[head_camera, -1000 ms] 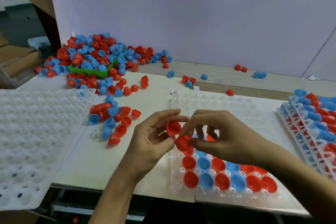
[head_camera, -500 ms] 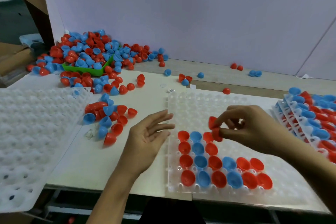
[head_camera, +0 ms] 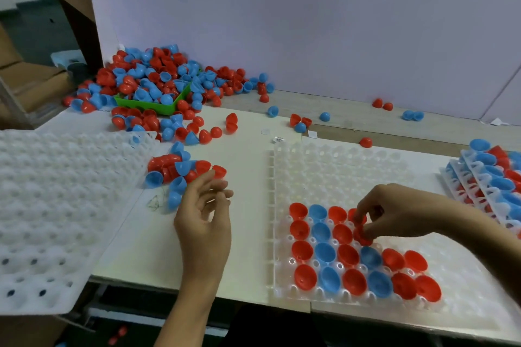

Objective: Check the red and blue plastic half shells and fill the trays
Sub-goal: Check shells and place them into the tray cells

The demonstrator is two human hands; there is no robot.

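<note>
Both hands are seen low over the table (head_camera: 248, 149). A red half shell (head_camera: 362, 235) is pinched by the curled fingers of the right hand (head_camera: 400, 213) and is held at the fourth pocket of the second row of the clear tray (head_camera: 338, 169); whether it is already seated cannot be told. A second red shell (head_camera: 355, 215) lies just behind those fingertips. Nothing is held by the left hand (head_camera: 204, 211), whose fingers are loosely spread and slightly bent, palm turned inward, just short of a small cluster of red and blue half shells (head_camera: 180, 173) lying beyond it.

Four rows of shells are set in the tray's near part, beneath and toward the body from the right hand, red and blue alternating across the first columns, with two further red columns in the two nearest rows. The pockets beyond the right hand are unfilled. To the right of the right hand, filled trays (head_camera: 490, 177) are stacked in an overlapping pile at the table edge. To the left of the left hand, an empty white tray (head_camera: 62, 205) overhangs the table's front. Far beyond the left hand, a large heap of shells (head_camera: 152, 82) is piled over a green bin (head_camera: 146, 105) against a pale wall (head_camera: 310, 22). Stray shells are scattered along the wooden strip at the wall's foot.
</note>
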